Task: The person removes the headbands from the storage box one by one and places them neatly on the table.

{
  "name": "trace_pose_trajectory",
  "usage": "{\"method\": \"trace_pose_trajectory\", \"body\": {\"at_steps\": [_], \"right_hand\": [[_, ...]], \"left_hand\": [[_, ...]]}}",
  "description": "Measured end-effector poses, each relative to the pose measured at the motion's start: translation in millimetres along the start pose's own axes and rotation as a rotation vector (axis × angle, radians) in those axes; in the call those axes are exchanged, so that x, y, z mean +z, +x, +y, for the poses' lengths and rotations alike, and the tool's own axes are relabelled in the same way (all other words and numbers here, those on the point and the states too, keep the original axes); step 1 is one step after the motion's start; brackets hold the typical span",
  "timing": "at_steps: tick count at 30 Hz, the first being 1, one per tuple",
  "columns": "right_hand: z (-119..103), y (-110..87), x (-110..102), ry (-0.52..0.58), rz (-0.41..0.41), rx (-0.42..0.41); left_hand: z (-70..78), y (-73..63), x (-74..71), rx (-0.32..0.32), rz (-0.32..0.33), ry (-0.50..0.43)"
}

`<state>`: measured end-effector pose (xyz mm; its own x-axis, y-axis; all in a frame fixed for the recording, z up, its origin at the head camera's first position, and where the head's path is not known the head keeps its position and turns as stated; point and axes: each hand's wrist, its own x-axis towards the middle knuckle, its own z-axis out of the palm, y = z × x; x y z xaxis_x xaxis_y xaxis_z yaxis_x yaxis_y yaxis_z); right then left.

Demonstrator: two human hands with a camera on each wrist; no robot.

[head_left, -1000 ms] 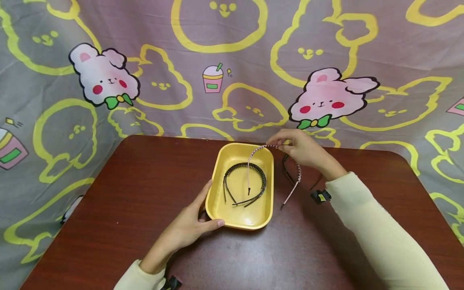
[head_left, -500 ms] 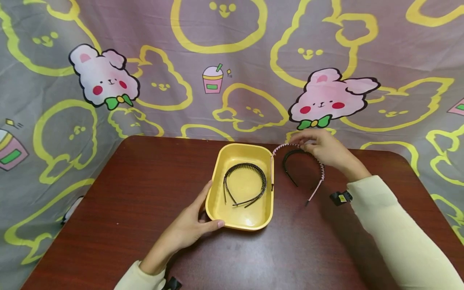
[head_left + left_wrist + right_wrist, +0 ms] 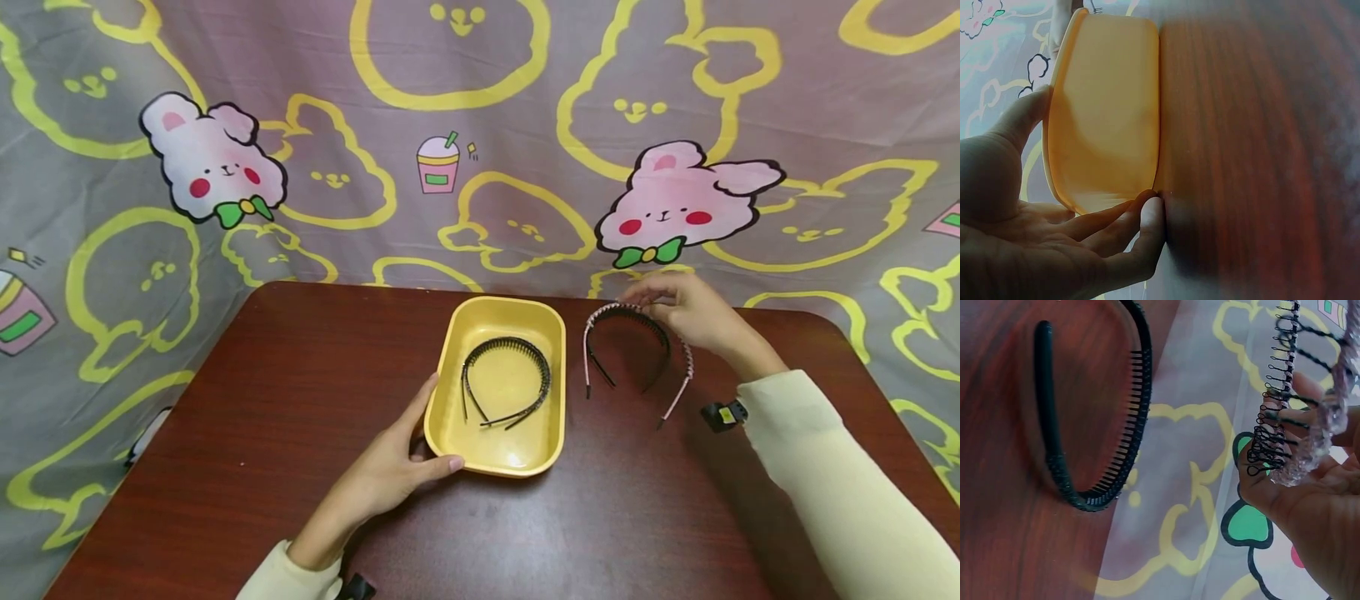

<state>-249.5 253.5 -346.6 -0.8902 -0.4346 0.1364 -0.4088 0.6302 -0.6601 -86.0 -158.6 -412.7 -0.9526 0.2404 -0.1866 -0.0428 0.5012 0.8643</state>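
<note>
My left hand (image 3: pixel 386 467) grips the near left corner of a yellow plastic basin (image 3: pixel 495 454), thumb at the rim; the left wrist view shows its fingers along the wall (image 3: pixel 1107 94). Inside lie dark headbands (image 3: pixel 543 371) with comb teeth, overlapping, so their number is hard to tell. To the right, my right hand (image 3: pixel 697 312) pinches the top of a pink beaded headband (image 3: pixel 688 364), held up with its ends downward. Small black wire loops line its inside in the right wrist view. A black toothed headband (image 3: pixel 1142 406) lies on the table below it, partly overlapped in the head view.
The dark red-brown wooden table (image 3: pixel 300 367) carries everything. Along its back edge hangs a grey curtain (image 3: pixel 510 133) with yellow outlines and rabbit heads. Small black devices (image 3: pixel 723 415) sit at both wrists, by pale sleeves (image 3: pixel 810 442).
The right hand has carried the pink headband rightward, from partly over the basin to above the black headband on the table. The left hand and basin have stayed put.
</note>
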Motion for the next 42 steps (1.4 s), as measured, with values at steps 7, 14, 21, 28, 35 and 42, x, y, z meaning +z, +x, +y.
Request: {"method": "trace_pose_trajectory", "body": {"at_steps": [7, 14, 21, 28, 35, 42], "right_hand": [[0.8, -10.3, 5.1, -0.007, -0.03, 0.028], [0.5, -21.3, 12.9, -0.021, -0.05, 0.04], [3.0, -33.5, 21.6, 0.004, -0.06, 0.031], [8.0, -42.7, 31.1, 0.005, -0.051, -0.022], [10.8, -51.0, 35.7, 0.044, -0.072, -0.018], [16.1, -55.9, 39.5, 0.05, -0.083, -0.029]], "left_hand": [[0.4, -1.1, -0.6, -0.009, -0.004, -0.019], [0.6, -1.1, -1.1, -0.004, -0.004, -0.016], [1.3, -0.8, -1.5, 0.0, 0.002, 0.012], [0.4, -0.5, -0.8, 0.009, 0.0, 0.003], [-0.7, 0.2, 0.5, 0.012, 0.002, 0.006], [-0.5, -0.1, 0.9, 0.007, 0.006, 0.01]]}}
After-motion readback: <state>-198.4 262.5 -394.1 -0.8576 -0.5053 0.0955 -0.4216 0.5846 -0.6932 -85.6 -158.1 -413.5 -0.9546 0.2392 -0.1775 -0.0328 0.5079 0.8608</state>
